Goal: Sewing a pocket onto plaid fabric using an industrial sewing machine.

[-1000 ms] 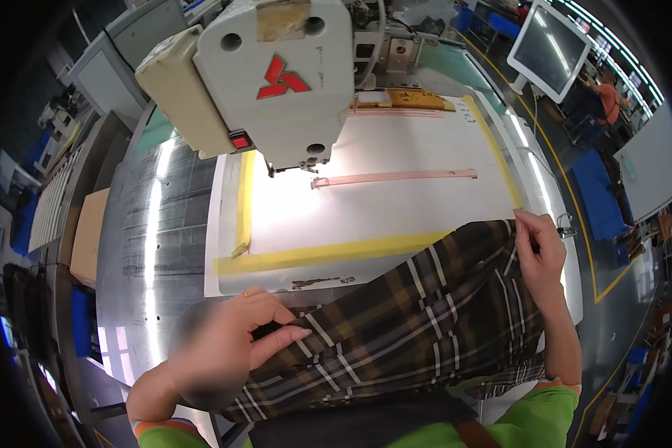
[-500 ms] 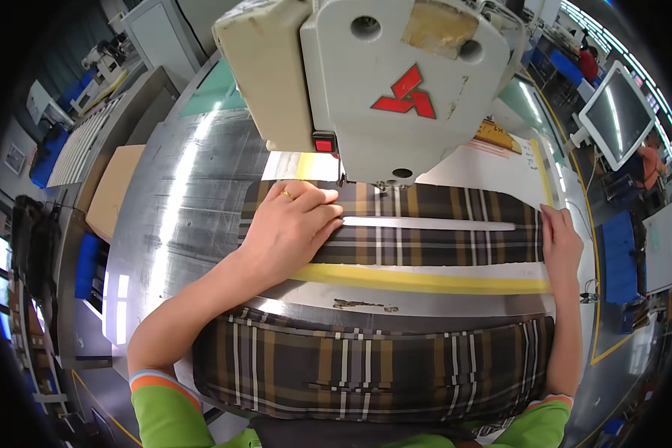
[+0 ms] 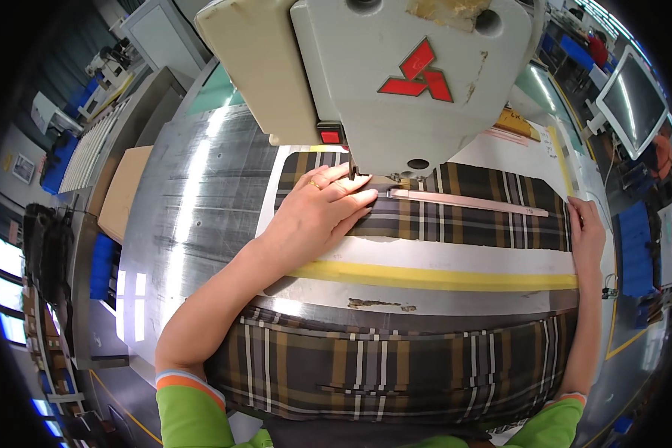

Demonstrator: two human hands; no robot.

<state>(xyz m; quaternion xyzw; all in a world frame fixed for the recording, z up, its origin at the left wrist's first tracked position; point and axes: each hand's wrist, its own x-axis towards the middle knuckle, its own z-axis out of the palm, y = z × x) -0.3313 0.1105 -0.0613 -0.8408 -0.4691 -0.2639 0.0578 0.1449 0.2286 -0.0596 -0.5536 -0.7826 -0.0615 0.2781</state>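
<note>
A dark plaid fabric piece (image 3: 493, 224) lies on a white template sheet (image 3: 403, 250) with a yellow band, under the head of a large sewing machine (image 3: 396, 119). My left hand (image 3: 321, 205) rests flat on the fabric's left part, fingers stretched out, their tips close beside the machine's needle area. A narrow pale pink strip (image 3: 474, 202) lies lengthwise across the fabric, right of those fingertips. At the sheet's right edge, my right hand (image 3: 588, 228) pinches the border with thumb and fingers; the fingers' undersides are hidden.
Another plaid fabric piece (image 3: 418, 366) drapes along the table's near edge. The shiny metal tabletop (image 3: 194, 201) spreads to the left, a cardboard box (image 3: 123, 194) beyond it. A monitor (image 3: 633, 101) stands at the right. Farther back, a person in red (image 3: 597, 48) is visible.
The template sheet and plaid fabric have shifted away from me and slightly right under the machine, both hands moving along. The strip, white before, looks pinkish and more tilted now.
</note>
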